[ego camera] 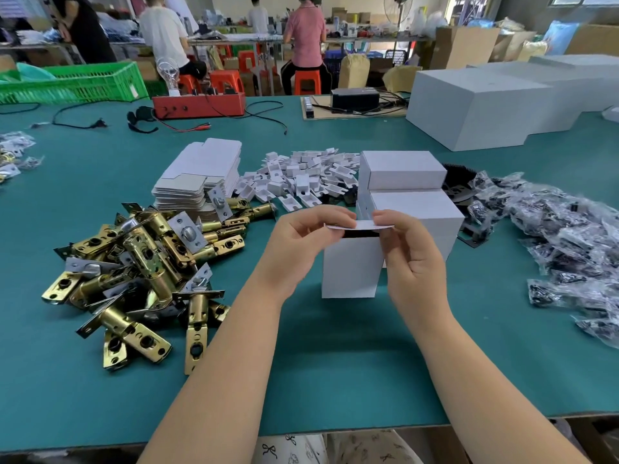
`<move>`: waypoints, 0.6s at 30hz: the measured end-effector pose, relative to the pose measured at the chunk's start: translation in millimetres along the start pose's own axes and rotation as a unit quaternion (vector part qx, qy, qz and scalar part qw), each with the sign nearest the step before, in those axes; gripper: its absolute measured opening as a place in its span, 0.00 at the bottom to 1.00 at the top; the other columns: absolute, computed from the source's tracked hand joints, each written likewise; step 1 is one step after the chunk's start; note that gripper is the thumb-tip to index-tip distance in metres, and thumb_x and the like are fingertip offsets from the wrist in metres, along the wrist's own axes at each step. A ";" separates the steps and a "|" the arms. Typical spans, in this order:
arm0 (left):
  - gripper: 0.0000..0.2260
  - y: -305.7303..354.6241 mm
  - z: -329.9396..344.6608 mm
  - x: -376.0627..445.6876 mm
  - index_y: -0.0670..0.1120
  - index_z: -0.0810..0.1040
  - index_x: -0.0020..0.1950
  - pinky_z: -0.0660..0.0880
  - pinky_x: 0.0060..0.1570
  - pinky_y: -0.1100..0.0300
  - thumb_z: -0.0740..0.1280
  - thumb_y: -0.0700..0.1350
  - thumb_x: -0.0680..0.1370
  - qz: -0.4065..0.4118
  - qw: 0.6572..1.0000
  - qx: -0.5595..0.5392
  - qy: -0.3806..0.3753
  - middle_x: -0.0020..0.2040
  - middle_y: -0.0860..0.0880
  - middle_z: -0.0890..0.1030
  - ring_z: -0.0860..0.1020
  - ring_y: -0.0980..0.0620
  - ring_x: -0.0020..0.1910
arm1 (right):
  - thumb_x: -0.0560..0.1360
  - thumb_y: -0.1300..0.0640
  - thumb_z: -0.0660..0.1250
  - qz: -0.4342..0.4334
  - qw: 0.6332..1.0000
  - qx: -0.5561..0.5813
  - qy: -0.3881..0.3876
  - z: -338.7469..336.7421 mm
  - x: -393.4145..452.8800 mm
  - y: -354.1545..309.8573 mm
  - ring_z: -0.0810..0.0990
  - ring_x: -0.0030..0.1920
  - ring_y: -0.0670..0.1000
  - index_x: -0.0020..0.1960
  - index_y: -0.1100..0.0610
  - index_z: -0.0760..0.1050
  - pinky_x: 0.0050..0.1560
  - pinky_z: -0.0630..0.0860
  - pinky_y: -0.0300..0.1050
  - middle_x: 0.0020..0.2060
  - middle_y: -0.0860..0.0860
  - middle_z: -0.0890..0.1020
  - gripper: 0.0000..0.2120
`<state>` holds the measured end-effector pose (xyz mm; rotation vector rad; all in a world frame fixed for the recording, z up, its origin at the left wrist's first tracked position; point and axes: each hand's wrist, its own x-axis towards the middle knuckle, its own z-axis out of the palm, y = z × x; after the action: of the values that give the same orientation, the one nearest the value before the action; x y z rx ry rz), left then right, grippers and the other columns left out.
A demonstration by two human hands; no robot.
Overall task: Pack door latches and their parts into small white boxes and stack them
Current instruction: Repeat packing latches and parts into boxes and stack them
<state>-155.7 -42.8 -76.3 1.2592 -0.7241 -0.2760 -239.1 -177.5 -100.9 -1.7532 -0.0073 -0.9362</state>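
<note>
A small white box [351, 267] stands upright on the green table in front of me, its top open and dark inside. My left hand [298, 244] and my right hand [407, 244] both pinch its top flap [355, 225], which bends over the opening. Just behind it two closed white boxes [402, 170] are stacked. A heap of brass door latches [140, 262] lies at the left. Flat unfolded box blanks [197, 182] are piled behind the latches.
Small white plastic parts [301, 182] lie in a heap mid-table. Clear bags of black hardware [552, 229] spread along the right. Large white cartons [485, 105] sit at the back right, a red device [199, 103] and green crate [73, 83] at the back left. People work beyond.
</note>
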 end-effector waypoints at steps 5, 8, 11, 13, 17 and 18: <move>0.07 2.0 -6.4 -1.7 0.54 0.85 0.41 0.75 0.51 0.63 0.74 0.45 0.65 -0.029 0.999 0.007 -0.036 0.51 0.55 0.83 0.77 0.56 0.51 | 0.75 0.47 0.60 0.007 1.000 0.017 -0.026 -2.1 -2.2 -0.6 0.75 0.61 0.43 0.52 0.41 0.75 0.54 0.70 0.35 0.56 0.36 0.77 0.08; 0.15 0.7 -7.5 -2.3 0.53 0.85 0.49 0.76 0.47 0.66 0.73 0.36 0.68 -0.035 0.999 0.016 -0.037 0.49 0.55 0.84 0.79 0.58 0.48 | 0.76 0.54 0.62 0.001 1.000 -0.011 -0.021 -0.2 -2.4 -0.1 0.75 0.61 0.44 0.52 0.43 0.74 0.54 0.70 0.32 0.57 0.38 0.76 0.08; 0.15 1.0 -3.6 -2.5 0.50 0.83 0.53 0.76 0.46 0.66 0.71 0.36 0.69 -0.027 0.999 0.034 -0.011 0.47 0.54 0.85 0.80 0.59 0.46 | 0.77 0.59 0.62 -0.019 0.999 -0.047 -0.019 0.8 -1.8 -1.3 0.73 0.58 0.37 0.55 0.43 0.73 0.54 0.68 0.29 0.56 0.38 0.74 0.12; 0.11 1.7 -0.4 -3.2 0.50 0.84 0.52 0.75 0.46 0.67 0.72 0.39 0.71 -0.012 0.999 0.038 0.004 0.46 0.53 0.84 0.80 0.58 0.45 | 0.78 0.58 0.61 -0.019 0.999 -0.047 -0.013 0.9 -1.0 -2.7 0.73 0.53 0.35 0.55 0.40 0.71 0.51 0.68 0.28 0.52 0.36 0.75 0.13; 0.08 2.8 2.8 -4.0 0.54 0.85 0.48 0.76 0.49 0.64 0.68 0.45 0.75 -0.013 0.999 0.028 0.017 0.46 0.52 0.84 0.80 0.57 0.46 | 0.78 0.54 0.61 -0.007 1.000 -0.028 0.006 2.1 2.8 -3.7 0.74 0.47 0.39 0.52 0.37 0.73 0.48 0.69 0.32 0.46 0.35 0.77 0.11; 0.08 3.2 3.0 -3.8 0.55 0.86 0.48 0.77 0.50 0.63 0.68 0.45 0.75 -0.017 0.999 0.027 0.018 0.46 0.53 0.84 0.80 0.57 0.47 | 0.78 0.54 0.62 -0.003 1.000 -0.023 0.009 1.8 3.7 -3.3 0.74 0.46 0.39 0.52 0.37 0.74 0.48 0.69 0.32 0.45 0.34 0.77 0.11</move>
<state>-161.1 -42.0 -74.3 1.3257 -0.6825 -0.2628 -236.9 -176.2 -96.2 -1.7870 0.0207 -0.9643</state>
